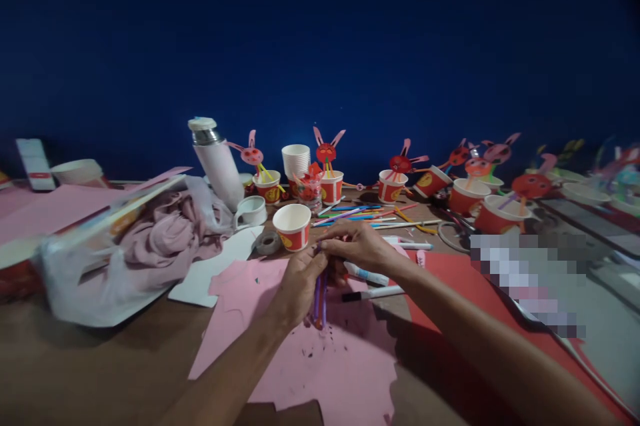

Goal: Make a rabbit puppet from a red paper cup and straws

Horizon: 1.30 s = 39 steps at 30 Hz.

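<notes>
My left hand (296,286) is closed around a small bundle of purple and orange straws (320,303) that hang down over a pink paper sheet (320,353). My right hand (357,244) pinches the upper end of the same bundle from the right. A red and white paper cup (293,226) stands just behind both hands. A white glue tube (367,274) and a marker (373,293) lie right beside my right wrist.
Several paper cups with bunny faces on straws (330,176) line the back of the table. Loose coloured straws (365,214), a stack of white cups (296,159), a white flask (217,163), a tape roll (269,243), a plastic bag with pink cloth (140,246) and red paper (450,279) surround the work spot.
</notes>
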Motion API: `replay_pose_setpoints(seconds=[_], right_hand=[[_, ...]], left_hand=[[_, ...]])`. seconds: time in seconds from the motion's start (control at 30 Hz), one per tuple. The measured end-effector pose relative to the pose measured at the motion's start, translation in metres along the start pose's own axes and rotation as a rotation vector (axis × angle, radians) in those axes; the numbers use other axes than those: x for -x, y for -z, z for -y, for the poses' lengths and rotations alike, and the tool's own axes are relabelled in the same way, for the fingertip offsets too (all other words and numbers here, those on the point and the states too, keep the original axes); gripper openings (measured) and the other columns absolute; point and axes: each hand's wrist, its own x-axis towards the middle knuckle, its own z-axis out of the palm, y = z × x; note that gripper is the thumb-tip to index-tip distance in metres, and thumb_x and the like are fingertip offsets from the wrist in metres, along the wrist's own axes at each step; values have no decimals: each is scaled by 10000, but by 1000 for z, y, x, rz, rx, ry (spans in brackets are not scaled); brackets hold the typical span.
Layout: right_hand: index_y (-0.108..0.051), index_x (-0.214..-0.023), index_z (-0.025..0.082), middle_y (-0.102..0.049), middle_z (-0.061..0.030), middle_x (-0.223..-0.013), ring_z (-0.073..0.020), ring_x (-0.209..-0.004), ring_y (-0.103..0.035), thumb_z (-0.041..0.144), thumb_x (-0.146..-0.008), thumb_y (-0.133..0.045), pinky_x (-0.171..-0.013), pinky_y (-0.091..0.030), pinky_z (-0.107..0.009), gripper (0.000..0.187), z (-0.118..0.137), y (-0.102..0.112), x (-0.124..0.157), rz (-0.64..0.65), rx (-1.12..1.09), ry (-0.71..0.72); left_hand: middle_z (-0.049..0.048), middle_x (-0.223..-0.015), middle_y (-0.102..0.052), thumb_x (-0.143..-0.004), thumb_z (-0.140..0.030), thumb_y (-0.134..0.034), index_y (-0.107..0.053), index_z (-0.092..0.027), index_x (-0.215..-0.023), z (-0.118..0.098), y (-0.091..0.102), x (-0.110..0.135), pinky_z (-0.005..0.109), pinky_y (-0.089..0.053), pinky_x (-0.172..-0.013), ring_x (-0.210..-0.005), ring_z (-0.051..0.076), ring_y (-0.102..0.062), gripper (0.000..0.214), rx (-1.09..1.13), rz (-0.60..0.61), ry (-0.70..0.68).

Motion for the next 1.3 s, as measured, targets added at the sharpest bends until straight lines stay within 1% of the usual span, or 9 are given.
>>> replay_pose_setpoints(seconds=[0.13, 0.2, 0.33, 0.47, 0.6, 0.83, 0.97, 1.13, 1.3], right_hand=[[-619, -763, 135, -526, 45, -459, -78, -415, -497, 283, -751, -516, -442, -377, -192, 181, 2, 0, -1, 15, -112, -60], [-613, -791, 131, -547, 38, -518, -74, -463, -504, 290, -747, -524, -480, -385, -192, 187, 2, 2, -2, -9, -165, -60], [-610, -754, 125, -586, 10, -648, -79, -574, -520, 342, -736, -547, -524, -379, -181, 227, 3, 9, -1, -167, -90, -63], [-605, -748, 131, -582, 9, -597, -86, -539, -515, 365, -752, -525, -499, -377, -186, 247, 3, 12, 0, -102, -32, -83], [-583, -729, 137, -592, 9, -616, -86, -550, -520, 370, -721, -563, -493, -377, -177, 233, 2, 12, 0, -140, 21, -74], [-564, -670, 140, -560, 36, -588, -74, -537, -505, 319, -728, -539, -510, -375, -180, 190, 4, 12, 4, 35, 56, -15], [-567, -660, 140, -556, 44, -561, -72, -537, -500, 285, -743, -521, -528, -364, -184, 173, 7, 12, 7, 36, 121, 11], [-602, -719, 136, -571, 35, -591, -81, -556, -501, 340, -729, -545, -518, -346, -187, 212, 8, 12, 7, 25, 195, 29], [-603, -750, 130, -553, 40, -593, -77, -562, -493, 346, -748, -519, -516, -339, -183, 232, 4, 14, 6, 73, 162, 51]], left_hand=[[44, -665, -628, -755, -274, -550, -541, -111, -761, 0, 1, 0, 188, -443, -509, -514, 90, -566, 163, -30, -32, -2], [44, -668, -628, -741, -283, -567, -546, -108, -790, -1, 1, -1, 187, -438, -488, -518, 97, -569, 183, -51, -69, -12], [22, -665, -623, -746, -298, -560, -538, -119, -959, -3, 2, -1, 194, -446, -490, -536, 105, -575, 279, -93, -144, -58], [22, -700, -630, -736, -300, -571, -500, -131, -1079, -2, -2, 0, 208, -464, -516, -569, 116, -586, 390, -118, -120, -70], [15, -739, -631, -719, -295, -592, -432, -158, -1163, 0, -4, 1, 221, -477, -534, -591, 123, -592, 492, -119, -117, -58], [32, -728, -625, -719, -301, -588, -473, -122, -1071, 0, -9, 4, 225, -476, -534, -620, 137, -599, 412, -192, -77, -47], [22, -681, -621, -694, -314, -607, -485, -127, -1025, -3, -13, 6, 222, -466, -506, -595, 140, -600, 400, -170, -79, -33], [24, -653, -617, -693, -310, -603, -494, -129, -931, -2, -13, 6, 217, -458, -495, -587, 145, -602, 319, -188, -66, -41], [25, -662, -620, -712, -296, -589, -478, -133, -929, -2, -12, 6, 232, -468, -511, -592, 150, -604, 293, -189, -20, -33]])
